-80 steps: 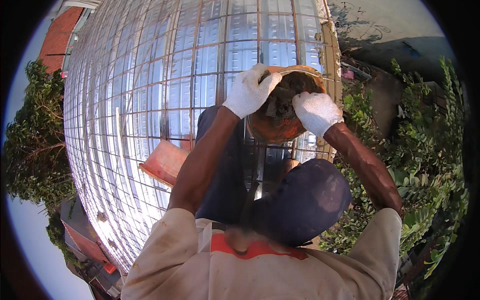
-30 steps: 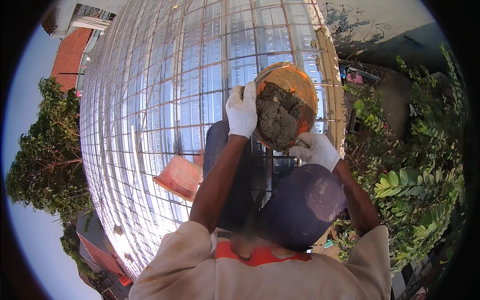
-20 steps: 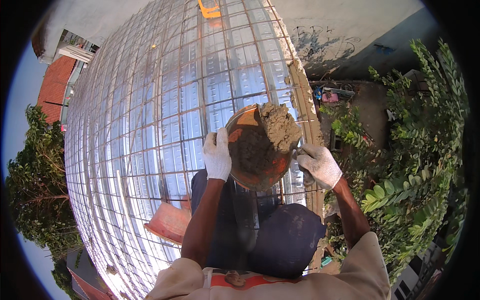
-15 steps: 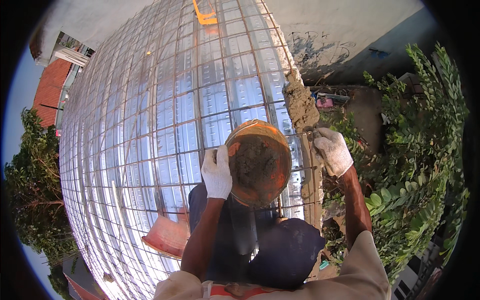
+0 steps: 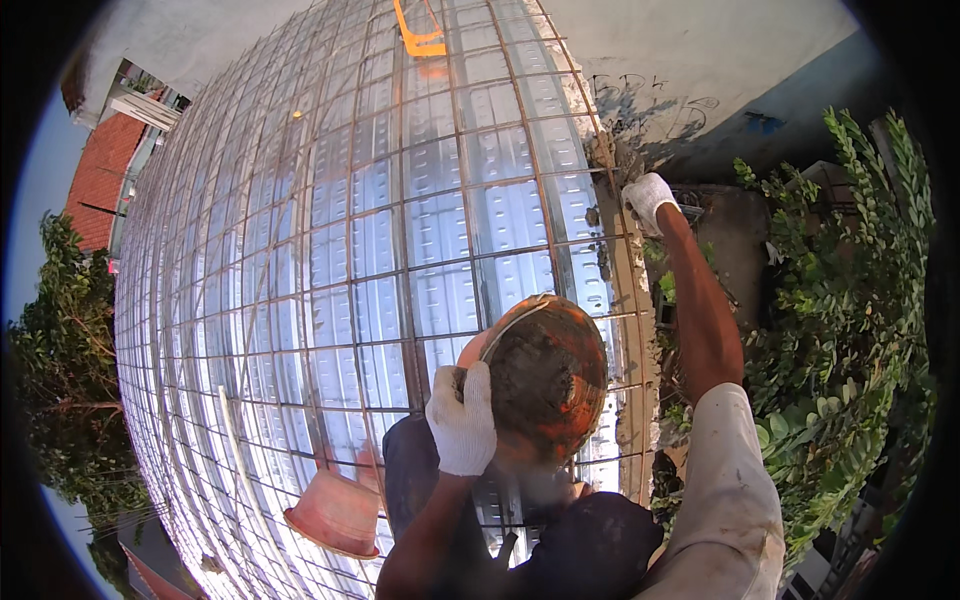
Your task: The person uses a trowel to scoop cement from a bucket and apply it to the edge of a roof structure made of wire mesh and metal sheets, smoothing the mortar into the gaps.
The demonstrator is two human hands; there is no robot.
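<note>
Left hand (image 5: 464, 425) has its grip clamped on the bucket (image 5: 577, 408), long axis leaning, mouth facing up and right. Right hand (image 5: 647, 204) is far right, can't tell its grip.

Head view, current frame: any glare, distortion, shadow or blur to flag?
Head view: glare whitens the metal decking toward lower left; same view: the fisheye bows the rebar mesh near the rim, corners black; head view again: the bucket is dim inside, with a hazy patch just below; also head view: left hand fairly crisp, right hand's fingertips hard to make out.
</note>
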